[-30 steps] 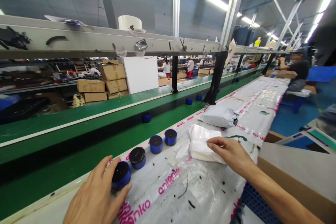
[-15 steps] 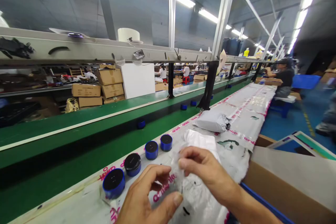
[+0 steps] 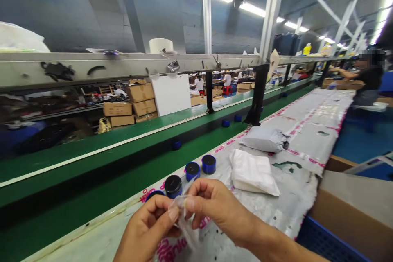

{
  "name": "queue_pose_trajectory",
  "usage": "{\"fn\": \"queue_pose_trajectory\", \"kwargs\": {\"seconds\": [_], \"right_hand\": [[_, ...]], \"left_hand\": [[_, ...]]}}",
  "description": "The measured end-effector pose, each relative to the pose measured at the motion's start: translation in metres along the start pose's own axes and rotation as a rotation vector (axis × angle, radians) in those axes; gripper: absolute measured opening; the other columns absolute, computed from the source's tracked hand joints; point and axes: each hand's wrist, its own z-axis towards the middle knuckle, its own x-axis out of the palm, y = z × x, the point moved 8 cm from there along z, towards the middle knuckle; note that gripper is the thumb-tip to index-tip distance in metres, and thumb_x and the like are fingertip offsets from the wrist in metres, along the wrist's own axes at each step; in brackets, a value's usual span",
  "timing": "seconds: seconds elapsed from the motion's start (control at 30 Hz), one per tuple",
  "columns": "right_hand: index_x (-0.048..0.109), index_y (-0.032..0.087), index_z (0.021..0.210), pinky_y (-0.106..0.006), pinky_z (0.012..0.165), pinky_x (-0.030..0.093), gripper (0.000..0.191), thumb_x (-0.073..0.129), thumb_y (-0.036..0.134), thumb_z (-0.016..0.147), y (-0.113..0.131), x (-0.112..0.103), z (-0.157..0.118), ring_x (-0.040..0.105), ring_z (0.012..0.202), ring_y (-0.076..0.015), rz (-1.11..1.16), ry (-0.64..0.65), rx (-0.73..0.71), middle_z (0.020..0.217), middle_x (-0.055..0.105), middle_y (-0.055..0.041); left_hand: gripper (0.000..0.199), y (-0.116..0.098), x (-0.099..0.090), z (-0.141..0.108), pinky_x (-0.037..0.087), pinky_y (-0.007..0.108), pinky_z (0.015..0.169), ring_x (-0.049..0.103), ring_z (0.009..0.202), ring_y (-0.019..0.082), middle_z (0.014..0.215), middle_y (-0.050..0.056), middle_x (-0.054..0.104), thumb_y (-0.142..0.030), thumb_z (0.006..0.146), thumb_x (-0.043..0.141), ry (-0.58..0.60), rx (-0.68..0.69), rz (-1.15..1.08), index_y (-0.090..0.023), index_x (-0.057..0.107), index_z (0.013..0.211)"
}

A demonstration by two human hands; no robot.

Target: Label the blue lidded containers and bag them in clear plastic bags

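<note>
My left hand [image 3: 150, 227] and my right hand [image 3: 215, 208] meet low in the middle of the head view, both pinching a thin clear plastic bag [image 3: 188, 229] that hangs between them. Just beyond my fingers, a row of round blue items with black tops [image 3: 192, 170] lines the edge of the plastic-covered table [image 3: 307, 110]. The nearest of them is partly hidden by my left hand. To the right of the row lies a stack of white bags [image 3: 253, 172].
A green conveyor [image 3: 138, 163] carries more blue items beyond the table. A grey package [image 3: 265, 138] lies farther along. At right are an open cardboard box [image 3: 356, 204] and a blue crate [image 3: 325, 237]; another person [image 3: 368, 77] sits at the far end.
My left hand has closed on the plastic bag, beside my right hand. Both hands have come together. The view has swung left, and the white stack shows fully.
</note>
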Motion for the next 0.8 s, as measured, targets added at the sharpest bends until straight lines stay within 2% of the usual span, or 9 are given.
{"fn": "queue_pose_trajectory", "kwargs": {"seconds": [0.1, 0.17, 0.27, 0.33, 0.43, 0.53, 0.67, 0.8], "right_hand": [[0.059, 0.018, 0.081, -0.022, 0.055, 0.045, 0.021, 0.069, 0.035, 0.087, 0.005, -0.004, 0.000, 0.056, 0.063, -0.0132, -0.315, -0.142, -0.121, 0.071, 0.063, 0.0006], [0.057, 0.019, 0.085, -0.023, 0.055, 0.041, 0.008, 0.060, 0.025, 0.090, 0.013, -0.001, -0.003, 0.054, 0.061, -0.0131, -0.582, -0.204, -0.262, 0.071, 0.060, 0.0019], [0.054, 0.020, 0.086, -0.027, 0.060, 0.042, 0.010, 0.049, 0.012, 0.091, 0.031, 0.020, -0.015, 0.056, 0.066, -0.0156, -0.931, -0.208, -0.594, 0.075, 0.060, 0.0001], [0.055, 0.020, 0.088, -0.029, 0.065, 0.044, 0.018, 0.043, 0.007, 0.092, 0.039, 0.036, -0.022, 0.057, 0.073, -0.0178, -1.114, -0.158, -0.751, 0.081, 0.061, -0.0024], [0.061, 0.021, 0.093, -0.030, 0.065, 0.044, 0.026, 0.041, 0.004, 0.093, 0.040, 0.051, -0.022, 0.057, 0.077, -0.0201, -1.327, -0.081, -0.771, 0.085, 0.061, -0.0039], [0.065, 0.022, 0.098, -0.031, 0.064, 0.046, 0.030, 0.041, 0.003, 0.092, 0.040, 0.056, -0.019, 0.057, 0.078, -0.0216, -1.401, -0.074, -0.744, 0.085, 0.060, -0.0044], [0.065, 0.022, 0.110, -0.032, 0.066, 0.052, 0.038, 0.041, 0.002, 0.089, 0.035, 0.059, -0.019, 0.060, 0.082, -0.0221, -1.330, -0.084, -0.746, 0.091, 0.062, -0.0054], [0.068, 0.022, 0.103, -0.031, 0.060, 0.052, 0.039, 0.040, 0.001, 0.085, 0.024, 0.068, -0.023, 0.059, 0.078, -0.0216, -1.312, -0.091, -0.776, 0.088, 0.062, -0.0057]], "left_hand": [[0.030, 0.006, -0.016, -0.002, 0.053, 0.025, 0.061, 0.062, 0.060, 0.015, 0.063, 0.000, 0.067, -0.045, 0.077, 0.072, -0.126, 0.021, 0.064, -0.019, 0.059, 0.074], [0.023, 0.003, -0.026, -0.006, 0.052, 0.025, 0.059, 0.063, 0.060, 0.015, 0.064, -0.001, 0.064, -0.040, 0.081, 0.066, -0.214, 0.110, 0.203, -0.021, 0.055, 0.075], [0.011, -0.017, -0.028, -0.016, 0.048, 0.024, 0.056, 0.061, 0.061, 0.014, 0.072, -0.002, 0.061, -0.030, 0.087, 0.055, -0.281, 0.386, 0.596, -0.023, 0.055, 0.079], [0.015, -0.030, -0.021, -0.026, 0.047, 0.024, 0.060, 0.061, 0.065, 0.014, 0.080, -0.001, 0.063, -0.020, 0.092, 0.046, -0.282, 0.597, 0.898, -0.024, 0.059, 0.085], [0.029, -0.041, -0.015, -0.036, 0.046, 0.024, 0.061, 0.065, 0.070, 0.013, 0.094, 0.000, 0.065, -0.011, 0.095, 0.039, -0.331, 0.778, 1.259, -0.026, 0.063, 0.099], [0.034, -0.046, -0.014, -0.040, 0.045, 0.024, 0.060, 0.066, 0.072, 0.014, 0.097, 0.002, 0.068, -0.008, 0.095, 0.042, -0.418, 0.849, 1.491, -0.028, 0.065, 0.110], [0.031, -0.049, -0.014, -0.044, 0.049, 0.026, 0.068, 0.070, 0.080, 0.017, 0.105, 0.004, 0.071, -0.009, 0.095, 0.044, -0.504, 0.901, 1.538, -0.021, 0.064, 0.116], [0.023, -0.054, -0.014, -0.046, 0.050, 0.025, 0.069, 0.072, 0.085, 0.017, 0.104, 0.007, 0.073, -0.016, 0.099, 0.045, -0.561, 0.982, 1.464, -0.015, 0.065, 0.111]]}}
